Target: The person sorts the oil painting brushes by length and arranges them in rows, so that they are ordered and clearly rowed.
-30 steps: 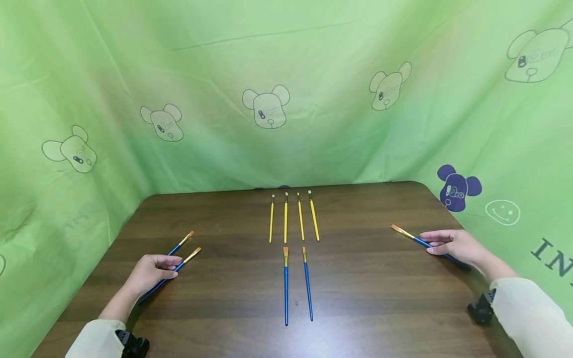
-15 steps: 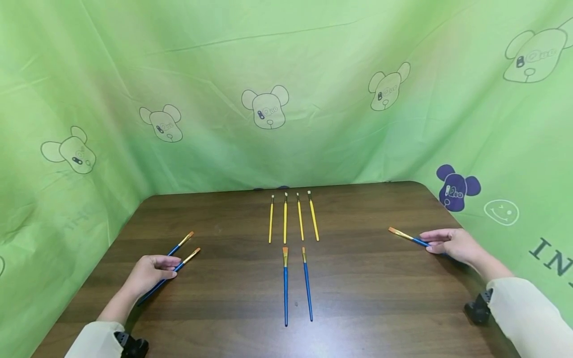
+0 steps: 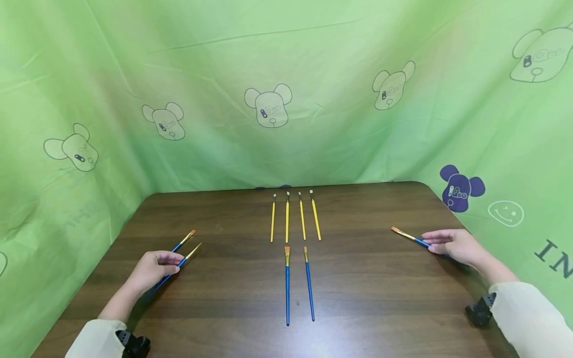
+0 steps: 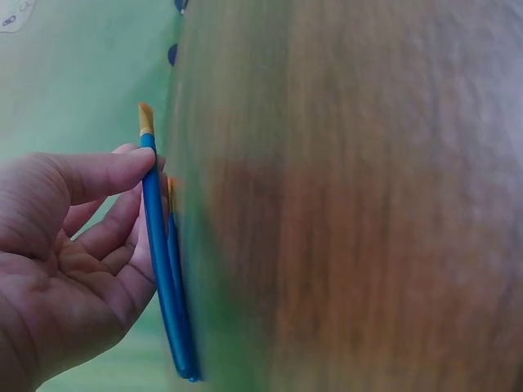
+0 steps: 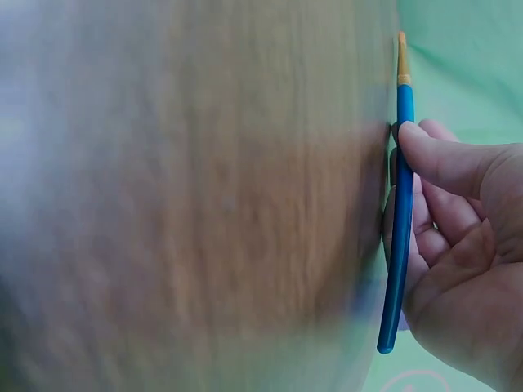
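On the left side of the table, my left hand (image 3: 153, 271) pinches a blue paintbrush (image 4: 163, 269) by its handle, between thumb and fingers, with the bristles pointing away to the right. A second blue paintbrush (image 3: 182, 241) lies right beside it, partly hidden by the fingers. Over at the right, my right hand (image 3: 457, 245) pinches another blue paintbrush (image 5: 403, 196) close to its gold ferrule, bristles pointing left. Two more blue paintbrushes (image 3: 288, 293) lie side by side in the middle, between the hands.
Several yellow paintbrushes (image 3: 287, 221) lie in a row near the back of the brown wooden table (image 3: 233, 308). A green curtain (image 3: 215, 59) with printed bear heads hangs behind the table and along its sides.
The paintbrush in my left hand has risen a little and turned, so its bristles show edge-on. My right hand's paintbrush has tilted slightly, its bristle end a touch lower than a second ago.
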`<state>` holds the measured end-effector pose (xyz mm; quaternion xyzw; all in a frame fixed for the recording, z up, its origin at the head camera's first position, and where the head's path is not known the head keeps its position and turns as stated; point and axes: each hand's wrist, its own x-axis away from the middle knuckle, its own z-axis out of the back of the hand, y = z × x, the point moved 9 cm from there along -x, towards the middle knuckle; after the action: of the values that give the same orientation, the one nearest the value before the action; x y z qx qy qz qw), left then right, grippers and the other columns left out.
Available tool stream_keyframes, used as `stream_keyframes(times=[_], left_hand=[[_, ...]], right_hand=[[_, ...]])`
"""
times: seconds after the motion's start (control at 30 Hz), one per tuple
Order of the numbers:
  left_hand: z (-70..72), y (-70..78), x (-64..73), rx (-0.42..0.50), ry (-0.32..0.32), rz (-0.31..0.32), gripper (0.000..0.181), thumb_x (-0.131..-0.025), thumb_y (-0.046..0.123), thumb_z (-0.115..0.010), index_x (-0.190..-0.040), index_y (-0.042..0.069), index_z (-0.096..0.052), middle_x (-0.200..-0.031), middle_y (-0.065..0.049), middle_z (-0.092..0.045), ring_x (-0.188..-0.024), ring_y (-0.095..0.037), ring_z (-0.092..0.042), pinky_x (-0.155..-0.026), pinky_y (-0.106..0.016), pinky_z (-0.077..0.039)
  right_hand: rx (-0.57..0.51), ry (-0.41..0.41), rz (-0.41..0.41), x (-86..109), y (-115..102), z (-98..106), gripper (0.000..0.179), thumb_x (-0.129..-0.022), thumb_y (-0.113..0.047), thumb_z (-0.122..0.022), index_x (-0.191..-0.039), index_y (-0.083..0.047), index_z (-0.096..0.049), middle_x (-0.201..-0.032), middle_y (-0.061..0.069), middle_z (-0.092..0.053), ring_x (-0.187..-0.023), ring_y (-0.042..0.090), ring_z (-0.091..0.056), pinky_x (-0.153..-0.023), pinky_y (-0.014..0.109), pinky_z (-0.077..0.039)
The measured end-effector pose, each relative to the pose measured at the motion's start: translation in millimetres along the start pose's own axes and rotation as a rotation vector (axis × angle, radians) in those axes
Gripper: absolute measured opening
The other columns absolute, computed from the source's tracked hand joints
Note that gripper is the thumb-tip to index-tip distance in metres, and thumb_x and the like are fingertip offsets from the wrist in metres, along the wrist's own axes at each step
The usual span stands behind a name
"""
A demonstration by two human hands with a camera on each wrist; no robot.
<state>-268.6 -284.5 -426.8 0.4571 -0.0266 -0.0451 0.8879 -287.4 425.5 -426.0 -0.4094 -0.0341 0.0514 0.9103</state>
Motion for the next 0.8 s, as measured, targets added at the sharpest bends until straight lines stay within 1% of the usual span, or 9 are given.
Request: stream_keyframes(times=[0.17,0.37,0.53,0.8], left_hand=[[-3.9,5.4,-0.2,0.038,-0.019,-0.001,0.024,-0.083,-0.005,-0.071,-0.107,-0.011,-0.067,-0.097,-0.016,-0.069,-0.085,-0.018,-0.062,-0.066,-0.025,-0.054],[-9.1,8.9,-0.5,0.084,-0.046,0.002,0.027,-0.085,-0.005,-0.069,-0.11,-0.013,-0.065,-0.098,-0.017,-0.069,-0.08,-0.015,-0.063,-0.062,-0.029,-0.055],[-16.8,13.5,-1.3,0.135,-0.085,-0.001,0.031,-0.086,-0.003,-0.068,-0.114,-0.015,-0.062,-0.102,-0.018,-0.068,-0.083,-0.015,-0.064,-0.065,-0.031,-0.056],[-28.2,24.2,-3.9,0.161,-0.118,0.015,0.031,-0.088,-0.003,-0.067,-0.115,-0.016,-0.061,-0.102,-0.02,-0.067,-0.085,-0.019,-0.065,-0.069,-0.032,-0.057]], right_hand=[[0.0,-0.006,0.012,1.1,-9.1,-5.1,0.043,-0.086,-0.003,-0.07,-0.122,0.016,-0.057,-0.103,0.022,-0.069,-0.082,0.002,-0.064,-0.07,0.021,-0.052],[-0.004,-0.016,0.046,0.6,-24.4,-13.4,0.039,-0.087,-0.001,-0.068,-0.12,0.017,-0.057,-0.101,0.023,-0.069,-0.081,0.004,-0.064,-0.069,0.021,-0.052],[-0.038,-0.04,0.069,0.0,-35.7,-23.3,0.038,-0.087,0.002,-0.066,-0.121,0.017,-0.056,-0.101,0.023,-0.068,-0.083,0.005,-0.064,-0.07,0.021,-0.053],[-0.083,-0.078,0.124,0.3,-57.7,-42.0,0.037,-0.088,0.003,-0.065,-0.12,0.018,-0.056,-0.101,0.023,-0.068,-0.086,0.008,-0.064,-0.072,0.021,-0.053]])
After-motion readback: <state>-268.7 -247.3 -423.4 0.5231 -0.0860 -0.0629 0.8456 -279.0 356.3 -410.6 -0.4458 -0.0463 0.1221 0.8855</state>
